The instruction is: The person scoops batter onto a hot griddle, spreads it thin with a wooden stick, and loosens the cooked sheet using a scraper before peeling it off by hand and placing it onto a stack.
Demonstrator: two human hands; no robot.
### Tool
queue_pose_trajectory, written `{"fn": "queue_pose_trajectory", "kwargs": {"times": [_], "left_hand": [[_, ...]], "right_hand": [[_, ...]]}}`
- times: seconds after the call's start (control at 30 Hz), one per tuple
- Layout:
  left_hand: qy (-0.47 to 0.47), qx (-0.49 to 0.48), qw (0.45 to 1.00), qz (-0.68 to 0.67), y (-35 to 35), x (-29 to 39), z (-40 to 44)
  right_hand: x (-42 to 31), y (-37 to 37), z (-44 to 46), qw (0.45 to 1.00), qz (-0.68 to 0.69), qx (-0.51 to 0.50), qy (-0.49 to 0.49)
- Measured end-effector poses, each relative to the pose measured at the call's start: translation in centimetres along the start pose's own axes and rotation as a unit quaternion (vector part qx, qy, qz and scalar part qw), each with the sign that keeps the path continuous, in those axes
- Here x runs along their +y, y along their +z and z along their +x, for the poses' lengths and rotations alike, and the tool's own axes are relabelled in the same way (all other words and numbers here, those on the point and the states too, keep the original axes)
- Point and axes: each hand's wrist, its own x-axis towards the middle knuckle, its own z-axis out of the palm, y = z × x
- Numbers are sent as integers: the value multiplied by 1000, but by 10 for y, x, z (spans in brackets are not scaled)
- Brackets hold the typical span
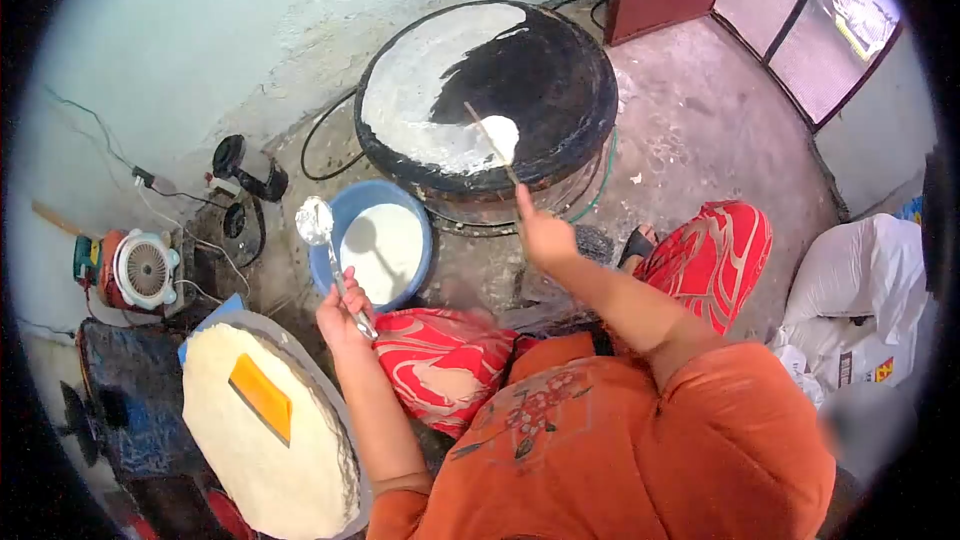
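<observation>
My left hand (345,311) is closed around the handle of a metal ladle (315,223), whose bowl is coated with white batter and held over the left rim of a blue basin (422,275). White batter (382,245) fills much of the basin. With my right hand (543,236) I grip a thin wooden stick (488,140), its far part over a large round black griddle (545,70). A white batter layer (400,80) covers the griddle's left side, and a small thick white patch (499,137) lies beside the stick.
A stack of pale flatbreads (250,470) with a yellow-orange scraper (262,395) lies at lower left. A blower (147,270) and cables are by the left wall. White sacks (860,280) stand at right, near an open doorway (790,30).
</observation>
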Motion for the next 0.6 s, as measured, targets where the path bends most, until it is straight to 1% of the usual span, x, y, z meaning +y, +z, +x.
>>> {"fn": "queue_pose_trajectory", "kwargs": {"times": [0.1, 0.17, 0.23, 0.27, 0.3, 0.37, 0.43, 0.47, 0.5, 0.53, 0.6], "left_hand": [[-5, -15, 1000, -3, -1, -2, 4], [6, -9, 1000, -1, 1, -4, 7], [3, 1, 1000, -2, 3, -7, 8], [2, 7, 1000, -4, 6, -8, 9], [1, 14, 1000, -6, 8, -7, 10], [-7, 2, 1000, -7, 8, -8, 10], [9, 3, 1000, 14, 11, -12, 8], [3, -6, 1000, 11, 10, -11, 9], [2, -6, 1000, 13, 11, -12, 10], [12, -2, 1000, 12, 12, -13, 11], [21, 4, 1000, 15, 14, -16, 12]], "right_hand": [[19, -21, -19, 1000, -20, 9, 10], [18, -9, -17, 999, -40, 20, 12], [15, -3, -14, 994, -66, -15, -80], [19, -4, -9, 997, -17, -19, -75], [29, -8, -3, 997, -12, -20, -73], [61, -21, 9, 1000, -21, -1, -17], [81, -35, 15, 1000, -5, 16, -15], [85, -38, 19, 995, 80, 32, 45], [88, -39, 21, 979, 166, 49, 105], [86, -36, 21, 979, 168, 49, 107], [74, -20, 13, 975, 197, 100, 37]]}}
